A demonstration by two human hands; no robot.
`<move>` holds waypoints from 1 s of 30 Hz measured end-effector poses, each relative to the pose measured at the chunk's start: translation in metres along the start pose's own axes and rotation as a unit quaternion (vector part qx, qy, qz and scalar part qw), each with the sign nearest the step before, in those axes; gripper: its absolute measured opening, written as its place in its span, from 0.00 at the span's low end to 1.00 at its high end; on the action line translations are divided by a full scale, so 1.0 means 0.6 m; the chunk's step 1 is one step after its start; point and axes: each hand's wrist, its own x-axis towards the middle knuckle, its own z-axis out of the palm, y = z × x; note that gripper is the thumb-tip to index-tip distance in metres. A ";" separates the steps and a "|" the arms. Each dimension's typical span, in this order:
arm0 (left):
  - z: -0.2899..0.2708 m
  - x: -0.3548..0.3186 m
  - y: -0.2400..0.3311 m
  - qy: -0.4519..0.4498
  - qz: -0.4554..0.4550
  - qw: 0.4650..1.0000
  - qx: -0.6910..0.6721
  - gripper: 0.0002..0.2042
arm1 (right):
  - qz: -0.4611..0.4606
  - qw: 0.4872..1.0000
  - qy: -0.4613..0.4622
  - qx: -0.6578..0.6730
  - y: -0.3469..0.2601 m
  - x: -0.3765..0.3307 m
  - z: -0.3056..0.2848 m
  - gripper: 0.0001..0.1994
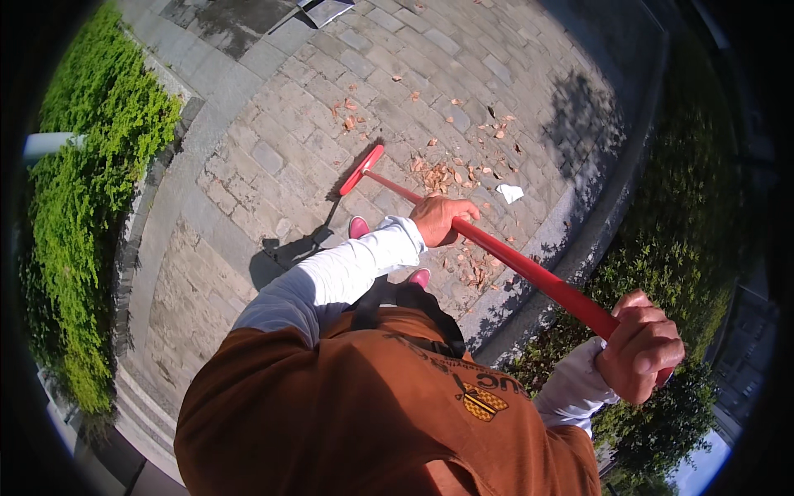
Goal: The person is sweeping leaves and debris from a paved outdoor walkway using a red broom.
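A broom with a red handle runs slantwise across the view, from upper left to lower right. Its narrow red head is down near the paving, just ahead of my feet. My left hand is closed round the handle partway along. Higher up, my right hand grips close to the handle's top end. Dry brown leaves lie in a loose pile right of the broom head, with more scattered beyond. A crumpled white scrap rests beside them.
Grey stone paving spreads ahead. A green hedge behind a stone kerb borders the left. On the right, a curved stone kerb edges dark shrubs. A grey metallic pan-like object sits at the far edge.
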 end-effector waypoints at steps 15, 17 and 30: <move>-0.137 0.055 -0.073 -0.018 -0.047 0.999 -0.021 0.10 | -0.089 0.986 -0.130 0.045 0.098 0.193 0.080 0.06; -0.177 0.061 -0.104 0.019 -0.053 0.998 -0.004 0.08 | -0.023 0.993 -0.111 0.033 0.124 0.208 0.084 0.04; -0.186 0.269 -0.183 -0.026 -0.035 0.999 -0.020 0.15 | -0.028 0.983 -0.180 -0.027 0.216 0.347 -0.020 0.04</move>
